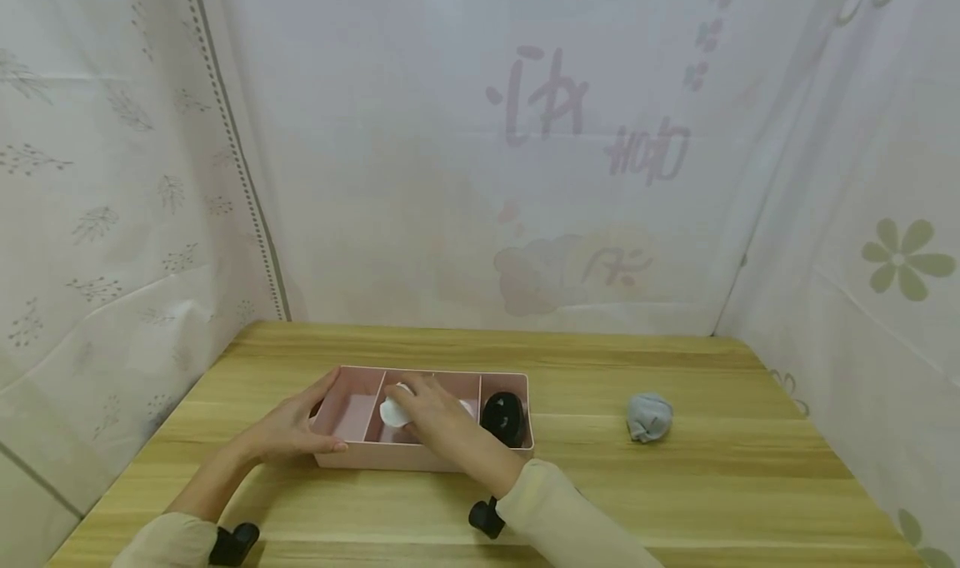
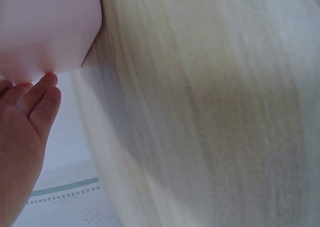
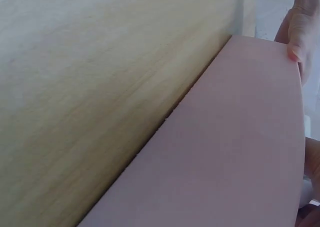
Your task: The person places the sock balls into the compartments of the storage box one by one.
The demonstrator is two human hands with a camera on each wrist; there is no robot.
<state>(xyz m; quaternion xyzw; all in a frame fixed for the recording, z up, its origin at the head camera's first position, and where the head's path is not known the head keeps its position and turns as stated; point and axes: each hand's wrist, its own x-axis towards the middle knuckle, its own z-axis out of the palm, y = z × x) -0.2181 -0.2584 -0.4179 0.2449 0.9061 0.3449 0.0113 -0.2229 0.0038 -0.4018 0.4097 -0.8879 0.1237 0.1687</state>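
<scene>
A pink box (image 1: 396, 458) with dividers lies lengthwise before me on the wooden table. My left hand (image 1: 294, 428) grips its left end, thumb on the front wall and fingers around the far side. In the left wrist view its fingertips (image 2: 50, 79) touch the end wall. My right hand (image 1: 438, 418) reaches over the front rim and holds a white balled-up sock (image 1: 394, 412) in the second compartment from the left. A black balled-up sock (image 1: 503, 419) fills the right-end compartment. The right forearm partly hides the third compartment, where a bit of white shows.
A grey balled-up sock (image 1: 649, 417) lies on the wooden table (image 1: 720, 468), to the right of the box. The left-end compartment (image 1: 352, 414) shows its bare floor. Printed curtains (image 1: 420, 176) hang behind the table and along both sides.
</scene>
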